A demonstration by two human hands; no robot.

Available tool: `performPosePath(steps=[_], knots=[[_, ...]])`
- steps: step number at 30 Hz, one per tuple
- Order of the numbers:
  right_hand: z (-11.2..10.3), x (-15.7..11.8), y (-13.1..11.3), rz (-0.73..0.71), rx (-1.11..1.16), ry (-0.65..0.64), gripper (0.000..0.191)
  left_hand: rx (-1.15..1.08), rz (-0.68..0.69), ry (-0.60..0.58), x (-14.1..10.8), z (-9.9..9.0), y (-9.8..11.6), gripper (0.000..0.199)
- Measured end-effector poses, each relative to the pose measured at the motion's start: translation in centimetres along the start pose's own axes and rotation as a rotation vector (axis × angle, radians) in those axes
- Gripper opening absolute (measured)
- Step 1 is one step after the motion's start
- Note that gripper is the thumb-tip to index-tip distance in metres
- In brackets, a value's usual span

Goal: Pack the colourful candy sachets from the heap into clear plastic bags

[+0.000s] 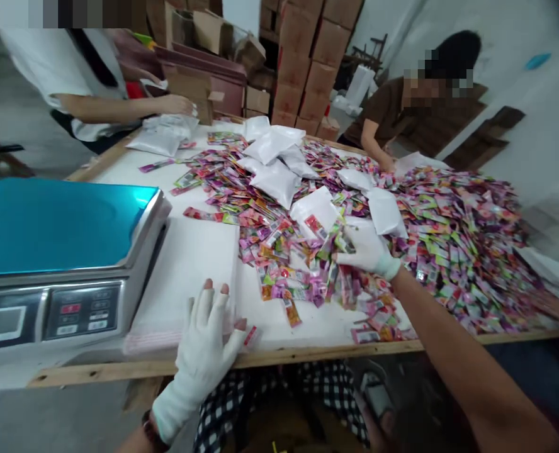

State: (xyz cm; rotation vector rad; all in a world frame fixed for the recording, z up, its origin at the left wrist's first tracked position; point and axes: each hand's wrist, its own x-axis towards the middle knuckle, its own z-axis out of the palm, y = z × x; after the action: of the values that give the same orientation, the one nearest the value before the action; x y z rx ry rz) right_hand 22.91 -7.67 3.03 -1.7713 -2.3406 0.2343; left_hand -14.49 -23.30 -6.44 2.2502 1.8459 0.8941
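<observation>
Packets [449, 245] bear print too small to read.

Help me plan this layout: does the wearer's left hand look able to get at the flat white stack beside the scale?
Likely yes: the open left hand is right by the flat white stack, and the scale, to its left, leaves the way free.
</observation>
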Motion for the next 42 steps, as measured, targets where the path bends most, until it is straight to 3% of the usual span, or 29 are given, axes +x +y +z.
performPosePath(steps=[3, 7, 10, 13, 16, 19, 22, 24, 26, 28, 31, 33, 36, 38, 42], knots=[[1.2, -6.3, 2.9, 0.165, 0.038, -0.127, 0.090, -0.124, 0.118, -0.129, 1.8, 0.7, 2.8, 0.062], [7.5, -11.8, 2.3, 0.464, -0.047, -0.338, 0.101, 0.004, 0.079, -0.245, 5.8, 4.8, 6.3, 0.065], [11.4, -11.3, 0.6, 0.444, -0.256, -0.280, 0.097, 0.117, 0.022, -0.328, 8.8, 8.8, 8.1, 0.068], [11.6, -8.3, 1.4, 0.236, -0.319, -0.239, 0.083, 0.147, 0.083, -0.464, 10.5, 10.9, 8.8, 0.063], [9.4, -6.6, 4.7, 0.171, -0.303, -0.314, 0.074, 0.080, 0.240, -0.567, 10.6, 9.6, 7.7, 0.056], [6.9, -7.6, 6.7, 0.254, -0.323, -0.382, 0.072, -0.027, 0.285, -0.460, 9.8, 5.7, 5.5, 0.044], [4.7, -9.6, 6.1, 0.363, -0.303, -0.406, 0.069, -0.066, 0.222, -0.302, 8.7, 2.2, 4.2, 0.029], [3.5, -10.4, 4.6, 0.361, -0.273, -0.301, 0.055, -0.111, 0.247, -0.285, 8.3, 1.3, 4.8, 0.026], [2.7, -10.1, 3.0, 0.298, -0.288, -0.165, 0.041, -0.149, 0.321, -0.378, 8.4, 2.0, 6.6, 0.025], [2.6, -9.2, 1.6, 0.229, -0.326, -0.119, 0.034, -0.119, 0.386, -0.525, 8.9, 3.6, 9.0, 0.026], [4.0, -7.3, 0.5, 0.161, -0.320, -0.228, 0.036, 0.045, 0.434, -0.653, 9.8, 6.6, 12.1, 0.024], [5.5, -6.5, 0.6, 0.162, -0.295, -0.289, 0.040, 0.156, 0.453, -0.686, 10.1, 8.1, 13.0, 0.024], [7.4, -6.3, 1.7, 0.206, -0.202, -0.274, 0.036, 0.150, 0.491, -0.665, 10.0, 9.2, 12.5, 0.022], [7.7, -6.7, 2.7, 0.250, -0.097, -0.220, 0.031, 0.046, 0.501, -0.602, 9.9, 8.9, 11.4, 0.021], [6.6, -8.6, 3.3, 0.361, 0.041, -0.047, 0.035, -0.248, 0.254, -0.475, 10.8, 6.4, 8.9, 0.021]])
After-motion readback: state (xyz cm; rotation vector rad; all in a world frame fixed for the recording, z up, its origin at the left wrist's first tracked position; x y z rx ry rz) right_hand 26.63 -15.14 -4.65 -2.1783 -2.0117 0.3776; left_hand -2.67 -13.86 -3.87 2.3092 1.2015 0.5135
